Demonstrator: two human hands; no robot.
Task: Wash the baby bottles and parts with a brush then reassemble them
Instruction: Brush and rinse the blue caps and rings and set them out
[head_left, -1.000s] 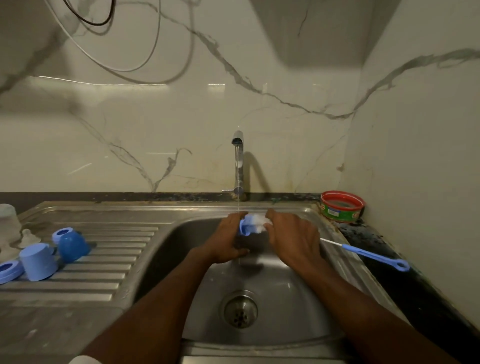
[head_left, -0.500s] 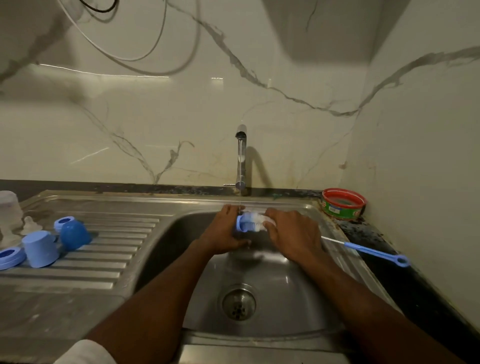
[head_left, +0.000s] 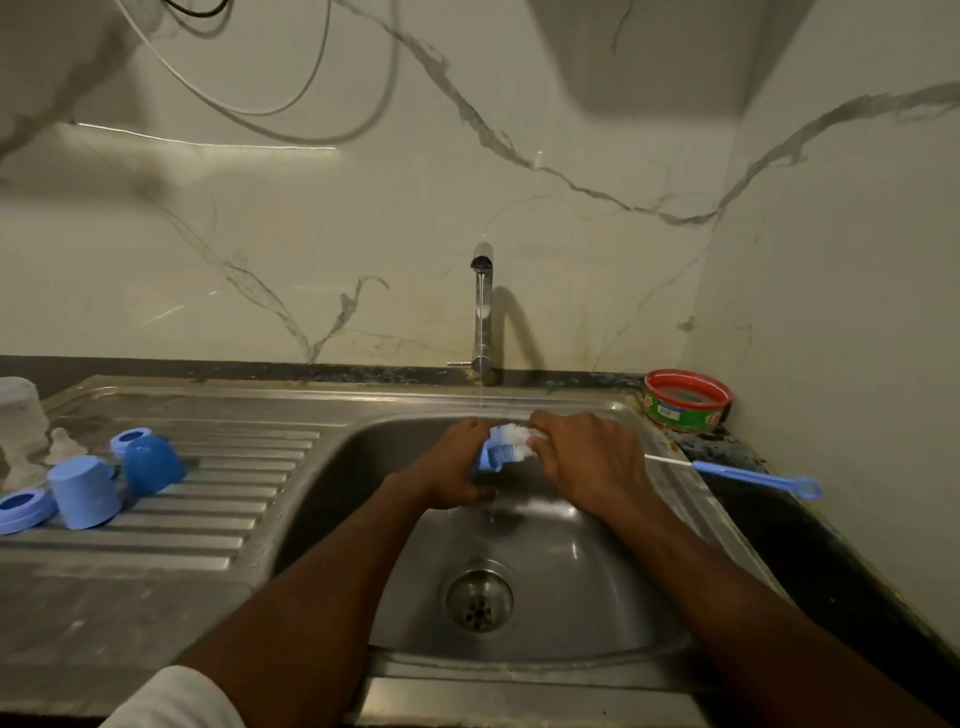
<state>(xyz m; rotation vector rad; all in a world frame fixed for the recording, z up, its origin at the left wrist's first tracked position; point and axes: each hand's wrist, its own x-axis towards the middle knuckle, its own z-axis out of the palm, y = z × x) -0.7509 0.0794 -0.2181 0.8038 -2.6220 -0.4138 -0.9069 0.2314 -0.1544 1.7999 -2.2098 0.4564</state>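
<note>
1. A light blue bottle part (head_left: 491, 457) with the white bristles of a brush (head_left: 514, 439) pushed against it sits over the far end of the sink basin (head_left: 571, 582), held between both hands directly under the thin stream of water from the tap (head_left: 482, 312).
2. The left hand (head_left: 452, 473) curls its fingers around the blue part from the left and below, gripping it; the part's exact shape is hidden by the fingers.
3. The right hand (head_left: 587, 457) has its fingers curled around the bristle end of the brush, pressing it toward the blue part.
4. A second, thin brush with a blue handle (head_left: 753, 478) lies on the sink's right rim and dark counter, its loop end pointing right, just beside the right wrist.
5. A round red-rimmed tub (head_left: 685, 402) stands in the far right corner by the wall.
6. On the ribbed drainboard (head_left: 234, 499) to the left lie a dark blue cap (head_left: 153, 462) on its side, a light blue cap (head_left: 85, 491) mouth down and a blue ring (head_left: 23, 506) at the left edge.
7. Farther left, a clear teat (head_left: 62, 444) and a cloudy bottle (head_left: 21, 410) stand near the frame's edge.
</note>
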